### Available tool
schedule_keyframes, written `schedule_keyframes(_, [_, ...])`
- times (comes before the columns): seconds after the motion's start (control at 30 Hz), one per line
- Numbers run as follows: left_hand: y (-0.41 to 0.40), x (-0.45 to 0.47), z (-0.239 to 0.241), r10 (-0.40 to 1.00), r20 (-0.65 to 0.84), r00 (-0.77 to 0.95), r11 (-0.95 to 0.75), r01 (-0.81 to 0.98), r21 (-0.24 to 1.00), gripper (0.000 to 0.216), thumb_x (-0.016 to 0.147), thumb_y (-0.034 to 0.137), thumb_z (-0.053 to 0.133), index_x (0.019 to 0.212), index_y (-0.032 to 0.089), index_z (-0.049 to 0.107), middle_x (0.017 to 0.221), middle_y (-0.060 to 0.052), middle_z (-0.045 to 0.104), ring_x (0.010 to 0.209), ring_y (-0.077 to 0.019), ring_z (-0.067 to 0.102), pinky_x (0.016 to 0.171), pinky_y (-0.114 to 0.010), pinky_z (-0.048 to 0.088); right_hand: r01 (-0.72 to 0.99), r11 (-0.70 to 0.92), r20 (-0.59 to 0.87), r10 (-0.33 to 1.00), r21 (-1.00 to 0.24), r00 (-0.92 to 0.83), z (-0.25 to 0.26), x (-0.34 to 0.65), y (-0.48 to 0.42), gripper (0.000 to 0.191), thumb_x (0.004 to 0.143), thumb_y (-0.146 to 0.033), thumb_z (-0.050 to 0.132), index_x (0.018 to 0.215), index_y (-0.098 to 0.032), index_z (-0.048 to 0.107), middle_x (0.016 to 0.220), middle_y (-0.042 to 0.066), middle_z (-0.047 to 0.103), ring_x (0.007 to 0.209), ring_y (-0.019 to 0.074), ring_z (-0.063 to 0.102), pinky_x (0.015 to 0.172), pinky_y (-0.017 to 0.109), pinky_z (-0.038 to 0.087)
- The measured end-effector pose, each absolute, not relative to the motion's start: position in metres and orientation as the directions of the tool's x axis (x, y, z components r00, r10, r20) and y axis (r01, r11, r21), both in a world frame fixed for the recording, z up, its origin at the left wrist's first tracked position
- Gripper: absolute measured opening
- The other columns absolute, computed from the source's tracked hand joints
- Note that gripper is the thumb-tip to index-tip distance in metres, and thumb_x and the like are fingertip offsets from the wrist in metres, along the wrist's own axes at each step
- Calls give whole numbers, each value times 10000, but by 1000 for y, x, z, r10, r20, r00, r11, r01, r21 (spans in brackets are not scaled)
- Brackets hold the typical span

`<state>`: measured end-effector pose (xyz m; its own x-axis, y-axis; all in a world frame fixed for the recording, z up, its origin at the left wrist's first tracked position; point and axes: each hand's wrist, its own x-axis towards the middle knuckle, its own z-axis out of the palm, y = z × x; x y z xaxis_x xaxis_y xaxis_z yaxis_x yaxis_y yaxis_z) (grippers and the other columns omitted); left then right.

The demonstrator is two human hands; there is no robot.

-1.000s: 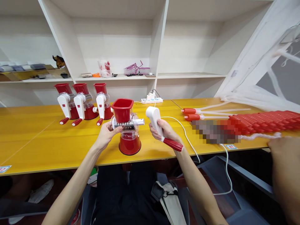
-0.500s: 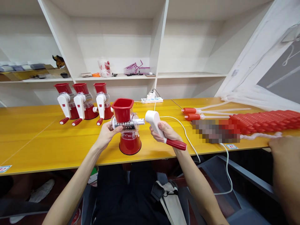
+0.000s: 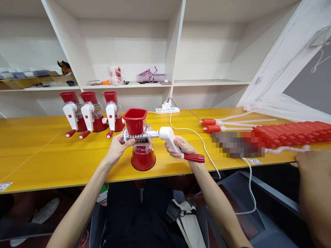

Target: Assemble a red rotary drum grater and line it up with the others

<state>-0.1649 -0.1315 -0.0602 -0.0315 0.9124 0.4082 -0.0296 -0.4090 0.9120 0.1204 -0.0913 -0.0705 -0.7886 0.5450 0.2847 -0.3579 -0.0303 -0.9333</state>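
A red and clear rotary grater stands on the yellow table in front of me, red hopper on top and red suction base below. My left hand grips its clear drum housing from the left. My right hand is closed round a white crank handle with a red knob. The crank's white head touches the drum's white shaft on the grater's right side.
Three assembled graters stand in a row behind to the left. A power strip and a white cable lie to the right, beside red-handled tools and red plastic pieces. Another person's arm is at far right. Shelves stand behind.
My right hand has tilted the crank down and moved it left, bringing its white head from clear of the grater onto the drum's shaft. The left hand has stayed on the grater.
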Motion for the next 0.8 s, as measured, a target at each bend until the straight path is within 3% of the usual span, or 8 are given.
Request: schedule_keyframes(0.8, [-132, -167, -55, 901, 434, 29, -433, -35, 901, 470, 621, 494, 872, 920, 148, 761, 879, -84, 785, 849, -232, 727, 833, -332, 572, -349, -102, 267, 459, -932, -847, -77, 105, -90, 520, 837, -648, 671, 893, -140, 575, 556, -90, 455, 336, 9, 262, 309, 148, 236])
